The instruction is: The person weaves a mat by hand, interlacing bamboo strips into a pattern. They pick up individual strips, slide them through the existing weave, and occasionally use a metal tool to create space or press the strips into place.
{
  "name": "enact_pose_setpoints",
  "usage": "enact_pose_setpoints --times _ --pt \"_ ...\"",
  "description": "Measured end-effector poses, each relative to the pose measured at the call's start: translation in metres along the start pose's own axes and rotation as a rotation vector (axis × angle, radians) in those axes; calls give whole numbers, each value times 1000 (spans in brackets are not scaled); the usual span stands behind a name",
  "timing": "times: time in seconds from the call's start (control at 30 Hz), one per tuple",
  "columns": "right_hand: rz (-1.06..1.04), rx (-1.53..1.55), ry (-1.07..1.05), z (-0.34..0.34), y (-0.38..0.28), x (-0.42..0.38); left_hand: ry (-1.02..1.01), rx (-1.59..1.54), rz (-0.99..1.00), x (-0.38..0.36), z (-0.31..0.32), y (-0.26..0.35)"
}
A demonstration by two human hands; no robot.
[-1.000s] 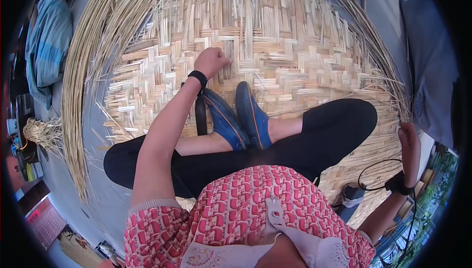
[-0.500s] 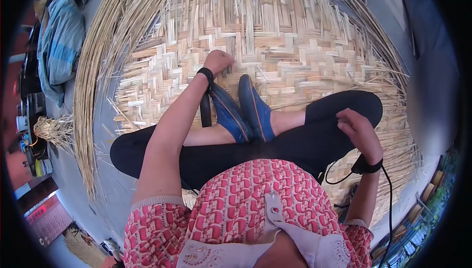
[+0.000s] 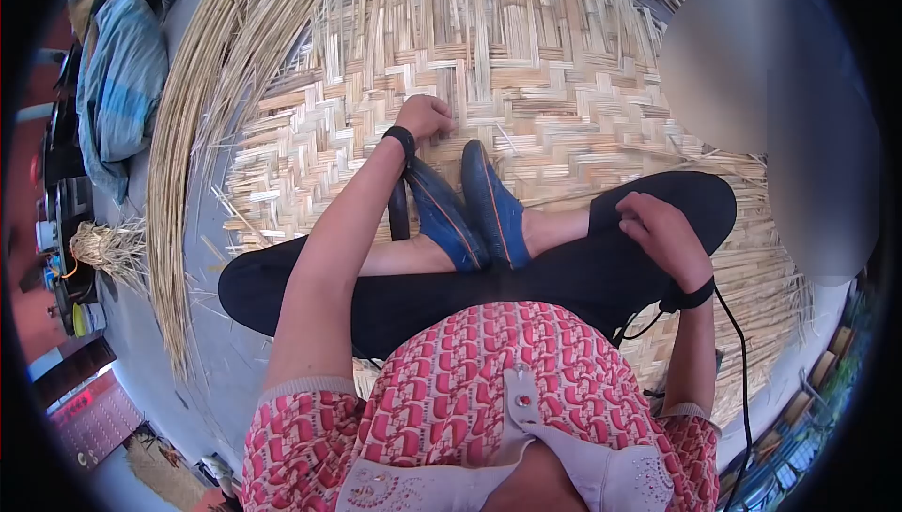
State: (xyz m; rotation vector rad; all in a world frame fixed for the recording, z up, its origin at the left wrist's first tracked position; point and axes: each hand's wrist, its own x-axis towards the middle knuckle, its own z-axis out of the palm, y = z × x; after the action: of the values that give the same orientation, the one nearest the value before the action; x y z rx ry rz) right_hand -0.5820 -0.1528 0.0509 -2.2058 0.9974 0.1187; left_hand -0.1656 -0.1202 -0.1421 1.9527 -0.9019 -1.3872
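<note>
A large half-woven straw mat (image 3: 564,89) lies under and in front of my crossed legs. My left hand (image 3: 427,119), a black band on its wrist, is low over the weave just beyond my blue shoes (image 3: 493,207). Its fingers are curled in, and whatever they may pinch is too small to make out. Over my right knee (image 3: 700,207), my right hand (image 3: 658,230) hovers with loosely bent, parted fingers and nothing in it. A black cable hangs from its wristband.
Long loose reeds (image 3: 188,117) run along the mat's left side. Further left are a blue cloth sack (image 3: 122,75), a straw bundle (image 3: 105,247) and pots. A blurred shape (image 3: 770,117) covers the upper right.
My right hand has moved left and slightly up over the knee. My left hand has shifted slightly right. The blurred shape at the right now reaches further in over the mat.
</note>
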Motion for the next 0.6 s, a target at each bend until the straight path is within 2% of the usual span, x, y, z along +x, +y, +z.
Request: enact_pose_setpoints --times 0.33,0.4,0.43,0.5,0.53,0.6 --pt "-20 -45 -15 7 8 8 146 361 117 -11 15 8" --pt "-22 -72 -24 8 8 9 206 548 266 -14 19 10" --pt "-37 -69 -23 8 8 10 205 547 265 -16 20 14" --pt "-51 -66 -22 11 8 13 376 890 424 -20 21 19" --pt "-61 -81 -30 13 8 14 374 888 425 -19 20 18" --pt "-64 -100 -33 16 7 17 77 817 520 -14 13 18"
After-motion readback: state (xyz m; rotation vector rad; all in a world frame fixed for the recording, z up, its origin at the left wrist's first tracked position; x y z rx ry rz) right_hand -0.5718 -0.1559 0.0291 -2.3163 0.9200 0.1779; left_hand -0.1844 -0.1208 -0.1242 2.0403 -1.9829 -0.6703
